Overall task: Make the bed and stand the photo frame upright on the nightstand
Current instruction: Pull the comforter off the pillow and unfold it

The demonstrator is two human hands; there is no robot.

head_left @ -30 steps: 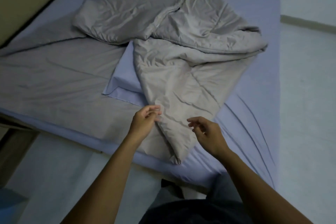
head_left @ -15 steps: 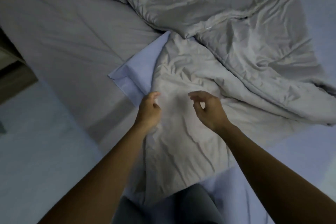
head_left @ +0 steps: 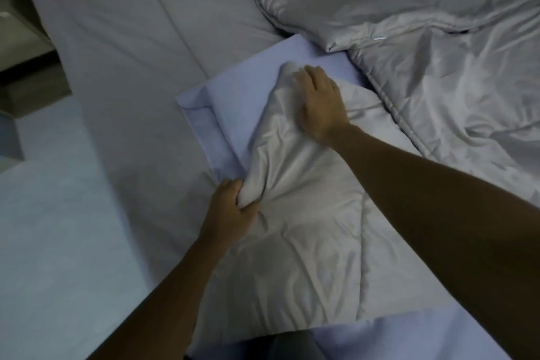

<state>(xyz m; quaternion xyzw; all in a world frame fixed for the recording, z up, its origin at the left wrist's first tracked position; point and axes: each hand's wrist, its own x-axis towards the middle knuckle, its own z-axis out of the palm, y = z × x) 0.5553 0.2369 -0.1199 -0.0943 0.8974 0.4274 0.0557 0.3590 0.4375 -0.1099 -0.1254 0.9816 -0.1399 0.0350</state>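
A crumpled grey duvet [head_left: 409, 38] lies across the bed, with one flap [head_left: 306, 228] spread toward me. My left hand [head_left: 230, 210] is clenched on a bunch of that flap at its left edge. My right hand [head_left: 320, 102] grips the flap's upper edge, fingers curled into the fabric. Under the flap lies a pale blue pillow [head_left: 233, 102], partly covered. A grey sheet [head_left: 131, 52] covers the bed to the left. No photo frame or nightstand top is in view.
The pale floor [head_left: 52, 242] runs along the bed's left side. A wooden piece of furniture [head_left: 26, 67] stands at the far left by the bed's edge. Blue sheet [head_left: 409, 339] shows at the bottom.
I have leaned closer over the bed. Both hands, open above the duvet flap before, have now closed on it; the right hand reached farther up over the pillow.
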